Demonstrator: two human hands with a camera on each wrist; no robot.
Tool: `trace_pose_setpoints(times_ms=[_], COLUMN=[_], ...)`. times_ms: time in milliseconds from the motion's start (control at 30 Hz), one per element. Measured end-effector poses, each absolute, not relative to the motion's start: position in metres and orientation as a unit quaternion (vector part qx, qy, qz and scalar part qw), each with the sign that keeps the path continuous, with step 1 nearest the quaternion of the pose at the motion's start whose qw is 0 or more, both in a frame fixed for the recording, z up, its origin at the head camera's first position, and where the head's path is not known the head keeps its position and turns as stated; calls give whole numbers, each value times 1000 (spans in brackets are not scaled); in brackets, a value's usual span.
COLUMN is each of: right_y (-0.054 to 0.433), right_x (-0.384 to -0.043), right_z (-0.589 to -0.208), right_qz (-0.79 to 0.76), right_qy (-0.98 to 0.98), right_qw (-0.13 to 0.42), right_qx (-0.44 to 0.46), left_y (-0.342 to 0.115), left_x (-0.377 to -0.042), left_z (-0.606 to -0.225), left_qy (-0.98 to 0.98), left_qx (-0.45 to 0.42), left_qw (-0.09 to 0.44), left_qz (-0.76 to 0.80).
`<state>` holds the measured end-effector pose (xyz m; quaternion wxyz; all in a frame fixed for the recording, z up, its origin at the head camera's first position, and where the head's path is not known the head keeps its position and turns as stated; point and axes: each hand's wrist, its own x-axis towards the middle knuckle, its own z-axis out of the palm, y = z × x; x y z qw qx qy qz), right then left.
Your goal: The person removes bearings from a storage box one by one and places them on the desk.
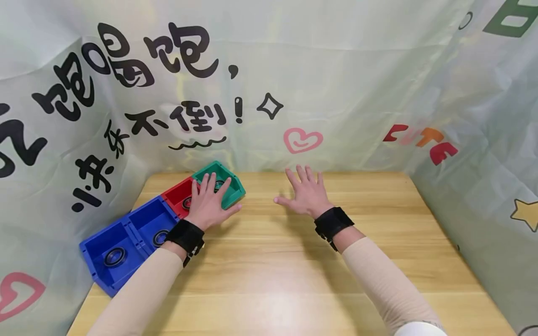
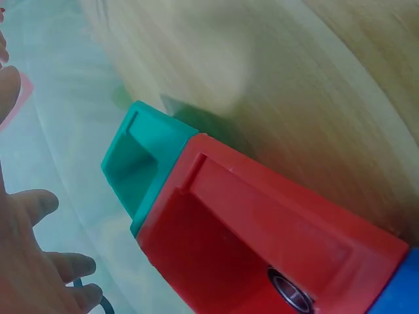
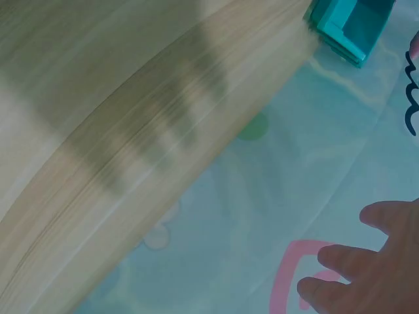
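Note:
My left hand [image 1: 208, 205] spreads its fingers above the red bin [image 1: 171, 195] and the green bin [image 1: 232, 183], holding nothing. Parts of both bins are covered by it in the head view. A dark ring-shaped bearing [image 2: 290, 292] lies inside the red bin in the left wrist view. Another ring [image 1: 218, 185] shows in the green bin between the fingers. To the right, my right hand [image 1: 308, 193] hovers over the table with fingers apart and nothing in it. Its shadow falls on the wood. Two blue bins [image 1: 138, 238] each hold a similar ring [image 1: 115, 256].
The bins stand in a slanted row along the left side of the wooden table [image 1: 273, 261]. A pale printed cloth [image 1: 336, 84] hangs behind the table and along both sides. Both wrists carry black straps [image 1: 334, 224].

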<state>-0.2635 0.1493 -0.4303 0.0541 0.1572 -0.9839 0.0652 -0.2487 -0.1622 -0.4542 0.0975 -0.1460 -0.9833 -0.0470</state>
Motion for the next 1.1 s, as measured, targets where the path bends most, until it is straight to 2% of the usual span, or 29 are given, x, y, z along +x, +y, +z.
trace_pose_setpoints(times_ms=[433, 1100], right_y=[111, 72], right_x=[-272, -280], right_z=[-438, -454], right_qz=[77, 74], right_qy=[-980, -972], right_qw=[23, 10], right_qx=[182, 223], left_y=[-184, -217], left_x=[-231, -196], left_z=[-464, -462], left_qy=[-984, -977], left_qx=[-134, -80], left_qw=[97, 149], left_qz=[-69, -128])
